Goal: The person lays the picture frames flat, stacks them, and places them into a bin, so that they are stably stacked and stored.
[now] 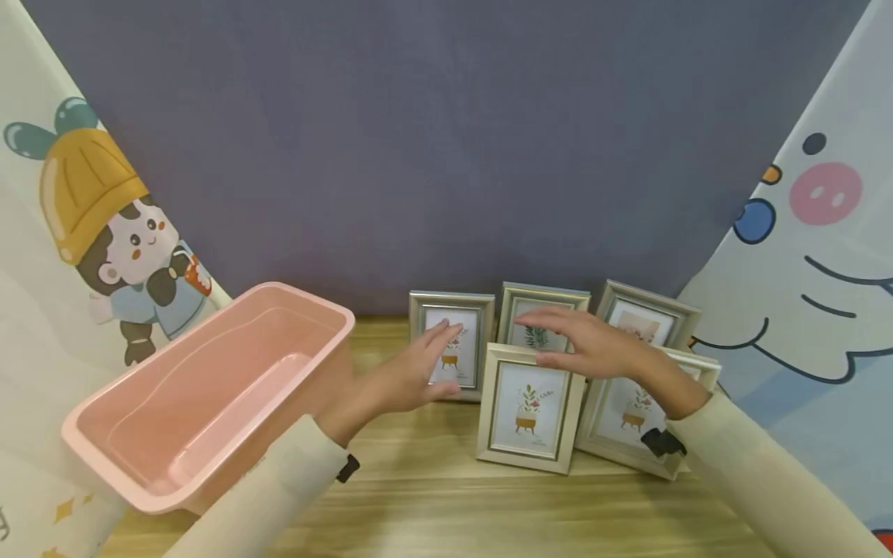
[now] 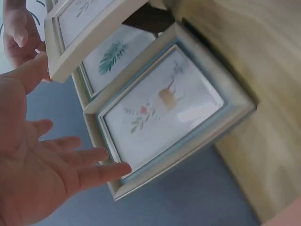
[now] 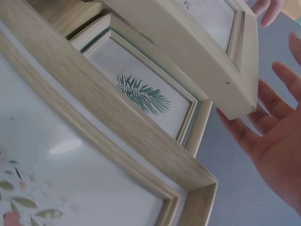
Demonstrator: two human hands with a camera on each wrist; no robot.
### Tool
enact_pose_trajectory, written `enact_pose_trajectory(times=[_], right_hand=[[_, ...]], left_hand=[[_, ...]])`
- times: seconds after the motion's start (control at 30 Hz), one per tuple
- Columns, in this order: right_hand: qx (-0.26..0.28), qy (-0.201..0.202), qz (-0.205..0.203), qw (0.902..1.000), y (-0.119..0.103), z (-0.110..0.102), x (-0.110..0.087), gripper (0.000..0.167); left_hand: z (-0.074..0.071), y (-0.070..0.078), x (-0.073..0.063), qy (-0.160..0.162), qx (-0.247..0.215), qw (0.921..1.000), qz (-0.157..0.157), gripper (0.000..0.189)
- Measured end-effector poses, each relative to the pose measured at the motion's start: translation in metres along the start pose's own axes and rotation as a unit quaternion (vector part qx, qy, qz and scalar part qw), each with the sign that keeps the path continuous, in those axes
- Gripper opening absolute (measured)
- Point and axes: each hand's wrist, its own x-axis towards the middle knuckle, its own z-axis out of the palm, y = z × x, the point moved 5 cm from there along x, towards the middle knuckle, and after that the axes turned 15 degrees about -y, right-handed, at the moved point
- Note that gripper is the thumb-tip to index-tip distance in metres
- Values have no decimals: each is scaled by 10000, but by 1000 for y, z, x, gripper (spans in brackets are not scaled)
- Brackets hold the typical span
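My left hand (image 1: 405, 380), fingers extended, is in front of a silver-toned picture frame (image 1: 477, 364) showing a potted plant print. In the left wrist view its fingertips overlap that frame's corner; whether they touch it cannot be told. My right hand (image 1: 593, 341) hovers with fingers loosely spread by the top of a cream picture frame (image 1: 525, 411) standing in front. Its fingers appear close to that frame's corner in the right wrist view. Behind stands a picture frame with a green leaf print (image 3: 143, 94), partly covered. Neither hand grips anything.
To the right, a light wood-toned frame (image 1: 614, 411) leans in front of another frame (image 1: 635, 314), partly hidden by my right arm. A pink tub (image 1: 209, 380) stands at left on the wood-grain table (image 1: 418, 504). A dark grey cloth (image 1: 446, 155) hangs behind, with cartoon-printed cloths at the sides.
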Motion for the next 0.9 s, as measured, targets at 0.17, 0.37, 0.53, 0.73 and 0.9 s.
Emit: enact_pose_trajectory(times=[0.17,0.37,0.53,0.73,0.9], right_hand=[[107,59,-212,9997,1,2,2,51],[311,51,-269,9991,3,6,6,41],[507,63,-400,9979,6,11,7,35],[780,-134,-281,9965,9,15,8,29],[766,-78,-250,9967,10,17,8,28]], left_hand=[[15,-5,5,385,-769,9956,364,80],[45,-19,16,618,-2236,9718,430,71],[69,-23,22,788,-3095,9469,358,63],[94,-24,28,810,-3526,9318,301,60],[106,-22,31,786,-3581,9301,221,63]])
